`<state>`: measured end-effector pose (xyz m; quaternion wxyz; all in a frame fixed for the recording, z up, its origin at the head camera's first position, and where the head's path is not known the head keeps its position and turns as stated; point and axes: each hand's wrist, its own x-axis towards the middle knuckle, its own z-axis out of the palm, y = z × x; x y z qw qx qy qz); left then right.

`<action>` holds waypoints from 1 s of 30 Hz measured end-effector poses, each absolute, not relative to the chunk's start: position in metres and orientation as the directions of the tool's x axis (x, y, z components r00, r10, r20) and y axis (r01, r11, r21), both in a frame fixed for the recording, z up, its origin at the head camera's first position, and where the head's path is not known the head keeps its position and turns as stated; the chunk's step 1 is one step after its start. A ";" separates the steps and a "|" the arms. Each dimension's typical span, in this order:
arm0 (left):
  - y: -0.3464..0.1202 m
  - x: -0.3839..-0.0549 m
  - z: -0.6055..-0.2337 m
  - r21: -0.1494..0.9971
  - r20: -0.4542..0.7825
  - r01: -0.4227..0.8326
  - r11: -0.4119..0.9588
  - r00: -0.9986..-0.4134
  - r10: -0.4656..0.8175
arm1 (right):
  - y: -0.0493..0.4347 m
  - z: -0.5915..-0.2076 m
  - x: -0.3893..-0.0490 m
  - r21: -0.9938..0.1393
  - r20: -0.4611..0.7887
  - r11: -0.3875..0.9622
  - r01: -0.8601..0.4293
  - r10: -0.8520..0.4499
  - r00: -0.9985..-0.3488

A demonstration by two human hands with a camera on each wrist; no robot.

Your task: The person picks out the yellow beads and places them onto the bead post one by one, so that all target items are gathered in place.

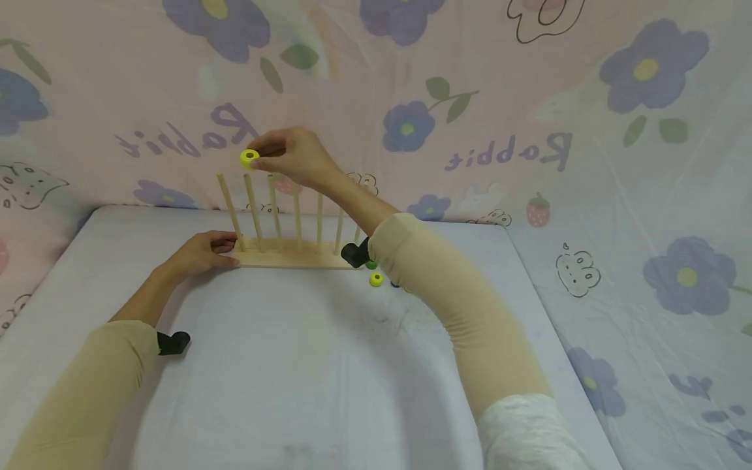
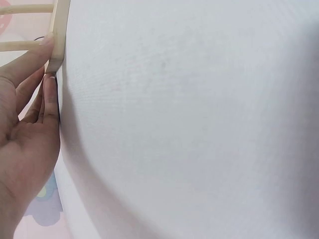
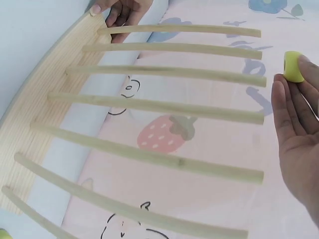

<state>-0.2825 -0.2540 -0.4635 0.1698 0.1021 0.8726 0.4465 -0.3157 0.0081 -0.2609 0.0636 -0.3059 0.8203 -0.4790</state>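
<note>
My right hand [image 1: 302, 156] pinches a yellow bead [image 1: 249, 158] with a hole through it between thumb and fingertips. The bead is above the tops of the pegs at the left end of a wooden peg rack [image 1: 294, 260], apart from them. In the right wrist view the bead [image 3: 293, 67] lies off the tips of the upright pegs [image 3: 164, 107], which carry no beads. My left hand [image 1: 202, 253] grips the left end of the rack's base, thumb at its front edge. The left wrist view shows that hand [image 2: 30, 134] against the base's end [image 2: 60, 35].
On the white table [image 1: 264, 378], another yellow bead [image 1: 376, 279] lies near the rack's right end. A green bead [image 1: 371, 264] and a dark one lie close by, partly hidden by the right sleeve [image 1: 464, 313]. A patterned cloth [image 1: 346, 85] hangs behind the table.
</note>
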 end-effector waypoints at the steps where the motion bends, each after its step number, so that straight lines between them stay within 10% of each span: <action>1: -0.254 -0.282 -0.464 0.814 -0.206 0.026 0.580 -0.922 0.329 | 0.007 -0.262 -0.316 -0.818 0.192 0.357 -0.450 -0.569 -0.800; 30: -0.255 -0.281 -0.461 0.831 -0.198 0.029 0.556 -0.918 0.344 | -0.034 -0.270 -0.323 -0.690 0.114 0.515 -0.509 -0.616 -0.779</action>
